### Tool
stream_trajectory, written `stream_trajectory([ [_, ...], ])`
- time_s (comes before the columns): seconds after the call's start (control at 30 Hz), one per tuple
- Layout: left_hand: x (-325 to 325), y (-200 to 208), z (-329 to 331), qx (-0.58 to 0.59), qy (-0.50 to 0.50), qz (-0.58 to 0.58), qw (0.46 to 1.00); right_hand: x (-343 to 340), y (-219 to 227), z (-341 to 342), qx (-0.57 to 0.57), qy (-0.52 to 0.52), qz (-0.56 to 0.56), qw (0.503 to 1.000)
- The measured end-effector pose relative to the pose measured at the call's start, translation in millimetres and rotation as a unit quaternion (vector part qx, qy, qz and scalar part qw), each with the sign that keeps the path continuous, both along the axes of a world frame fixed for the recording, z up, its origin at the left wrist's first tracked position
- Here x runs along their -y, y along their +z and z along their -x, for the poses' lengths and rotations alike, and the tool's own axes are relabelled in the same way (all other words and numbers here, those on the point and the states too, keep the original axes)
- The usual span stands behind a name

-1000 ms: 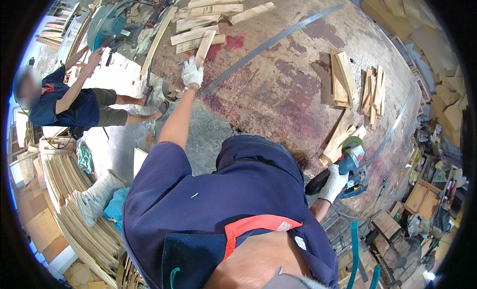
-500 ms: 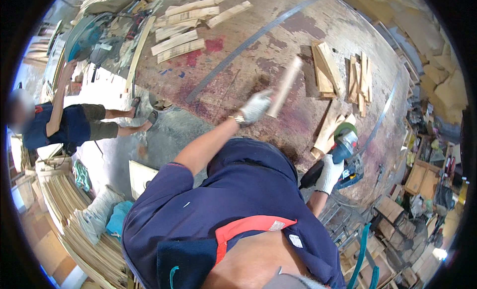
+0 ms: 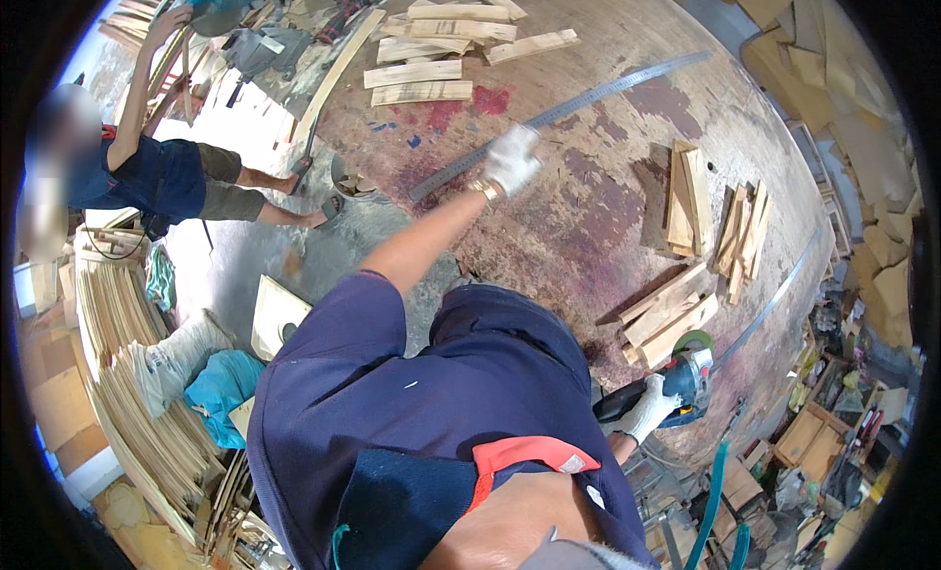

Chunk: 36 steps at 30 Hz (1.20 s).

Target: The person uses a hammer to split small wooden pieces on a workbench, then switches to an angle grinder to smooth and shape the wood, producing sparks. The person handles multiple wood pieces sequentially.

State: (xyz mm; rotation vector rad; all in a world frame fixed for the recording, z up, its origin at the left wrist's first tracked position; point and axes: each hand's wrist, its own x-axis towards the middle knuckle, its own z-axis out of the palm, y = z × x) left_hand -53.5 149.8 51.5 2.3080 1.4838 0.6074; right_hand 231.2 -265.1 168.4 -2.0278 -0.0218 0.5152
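Observation:
My left hand point(image 3: 513, 160), in a white glove, is over the table beside a long metal ruler point(image 3: 588, 99). Its fingers look loosely bent and apart, and no object shows in them. Down at the right, my gloved right hand point(image 3: 654, 409) is closed around an angle grinder point(image 3: 689, 376) with a green disc point(image 3: 694, 343). The disc is close to a small group of wooden strips point(image 3: 667, 320). Farther up the table lie a pair of upright-pointing strips point(image 3: 689, 202) and a bundle of thinner ones point(image 3: 742, 239).
Several pale wooden pieces point(image 3: 421, 80) lie on the far left of the worn table point(image 3: 559, 237). At left another person point(image 3: 147, 183) stands near a workbench. Stacked thin boards point(image 3: 147, 423) and a blue bag point(image 3: 221, 394) are lower left. Crates point(image 3: 814, 438) and clutter line the right.
The wooden strip has left my left hand, which has moved away from where it held it. My right hand still grips the grinder. The whole view has shifted.

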Motion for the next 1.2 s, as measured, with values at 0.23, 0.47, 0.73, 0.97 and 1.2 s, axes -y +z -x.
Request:
stream_trajectory([
  [0.23,-126.1,-24.8,157.5,-0.224,0.088,0.004,0.971,-35.2,25.9,16.0,0.011,0.041,0.011,0.999],
  [0.47,-131.8,-8.4,159.7,-0.278,-0.008,0.005,0.961,-46.2,19.3,19.0,0.027,0.06,0.002,0.998],
  [0.73,-97.6,49.8,110.2,0.454,0.1,0.3,0.833,-36.6,12.8,19.9,0.026,0.082,0.004,0.996],
  [0.97,-30.8,28.7,48.8,0.653,-0.139,0.587,0.458,-33.6,17.1,27.2,0.026,0.072,0.012,0.997],
  [1.2,104.2,4.5,-108.4,0.399,0.04,0.614,0.68,-16.2,17.4,19.6,0.046,0.044,0.004,0.998],
])
